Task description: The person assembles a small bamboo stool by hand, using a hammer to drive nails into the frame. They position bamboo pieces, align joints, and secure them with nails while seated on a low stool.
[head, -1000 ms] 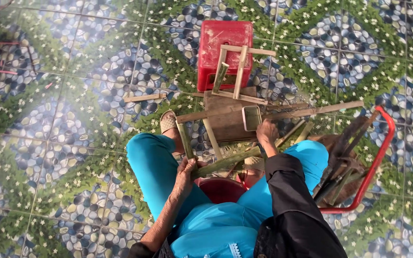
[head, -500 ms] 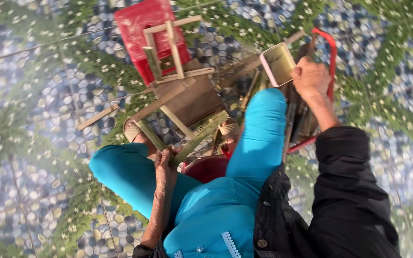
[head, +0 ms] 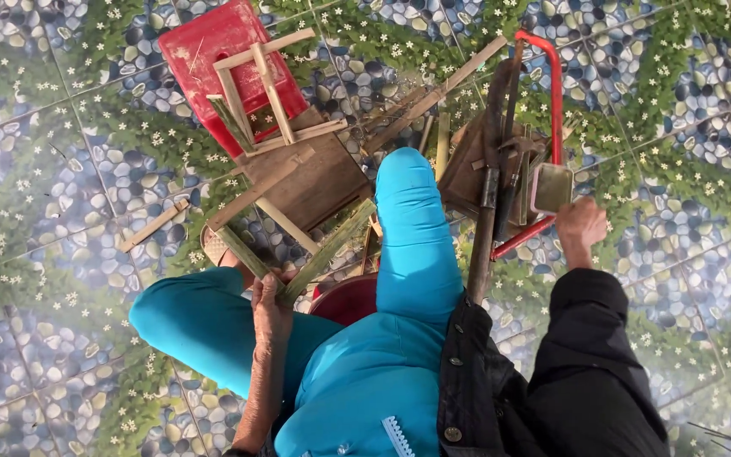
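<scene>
1. Our left hand (head: pixel 271 298) is clamped on the near corner of the bamboo frame (head: pixel 298 220), which leans against the red stool (head: pixel 222 59); a loosened grip could let it tip off the stool.
2. Our right hand (head: pixel 579 224), right of the stool, is closed beside a small tin (head: pixel 550 186); we cannot tell whether it grips it. A knock could upset it.
3. Loose sticks (head: pixel 433 97) by the stool could snag.

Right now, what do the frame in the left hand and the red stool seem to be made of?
The frame looks like split bamboo: pale and greenish strips with a fibrous grain, unfinished. The left hand grips its corner. The red stool seems moulded plastic: even colour, smooth, dusty top.
</scene>
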